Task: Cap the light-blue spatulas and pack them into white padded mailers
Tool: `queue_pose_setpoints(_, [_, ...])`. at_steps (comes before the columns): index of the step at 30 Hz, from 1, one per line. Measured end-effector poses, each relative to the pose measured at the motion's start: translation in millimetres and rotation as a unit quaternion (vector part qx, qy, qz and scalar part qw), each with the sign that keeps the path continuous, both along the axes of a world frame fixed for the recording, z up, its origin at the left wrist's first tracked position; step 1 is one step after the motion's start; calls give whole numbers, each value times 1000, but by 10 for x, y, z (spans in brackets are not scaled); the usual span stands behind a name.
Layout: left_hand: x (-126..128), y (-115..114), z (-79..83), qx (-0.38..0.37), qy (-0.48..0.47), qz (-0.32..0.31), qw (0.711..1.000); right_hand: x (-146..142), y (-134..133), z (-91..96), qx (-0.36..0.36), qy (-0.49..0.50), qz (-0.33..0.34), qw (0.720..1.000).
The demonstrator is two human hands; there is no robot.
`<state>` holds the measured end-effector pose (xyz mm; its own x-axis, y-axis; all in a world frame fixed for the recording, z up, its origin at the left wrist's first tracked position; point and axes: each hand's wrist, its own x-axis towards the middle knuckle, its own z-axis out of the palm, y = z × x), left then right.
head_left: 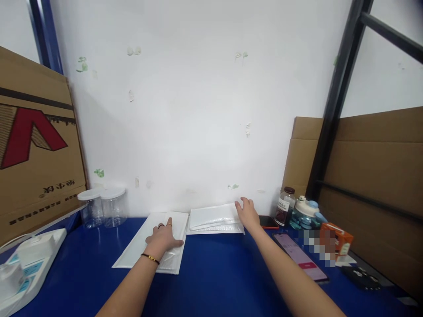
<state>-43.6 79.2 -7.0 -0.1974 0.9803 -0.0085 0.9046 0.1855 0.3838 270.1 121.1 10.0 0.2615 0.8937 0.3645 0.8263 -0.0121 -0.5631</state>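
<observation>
My left hand (163,238) lies flat, fingers spread, on a white padded envelope (145,245) that rests on the blue table (214,281). It wears rings and a thin wristband. My right hand (247,213) reaches to the far right corner of a small stack of white bubble mailers (213,218) against the wall. Its fingers curl over the stack's top edge, touching the uppermost mailer.
Two clear plastic jars (102,207) with lids stand at the back left beside a large cardboard box (36,145). A white device (26,264) sits at the left edge. At the right are a phone (302,257), a dark jar (284,206), a blue bottle (306,213) and an orange box (337,240).
</observation>
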Motion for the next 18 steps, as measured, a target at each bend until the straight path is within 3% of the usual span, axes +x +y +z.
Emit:
queue_pose_setpoints(4, [-176, -74, 47, 6, -89, -5, 996, -16, -346, 51, 124, 76, 68, 987])
queue_pose_setpoints(7, [-310, -202, 232, 20, -133, -18, 991, -58, -636, 31, 157, 141, 129, 969])
queue_pose_setpoints(9, [-387, -365, 382, 18, -217, -39, 975, -125, -813, 32, 157, 171, 177, 956])
queue_pose_setpoints(11, [-408, -569, 495, -13, -394, -76, 916, -237, -963, 59, 152, 179, 222, 946])
queue_pose_setpoints(13, [-335, -777, 532, -77, -554, -102, 823, -381, -1088, 110, 158, 173, 255, 938])
queue_pose_setpoints(16, [-66, -1051, 443, -186, -679, -129, 699, -580, -1243, 206, 185, 141, 274, 933])
queue_pose_setpoints(18, [146, -1213, 334, -234, -716, -157, 639, -640, -1330, 258, 191, 120, 274, 935])
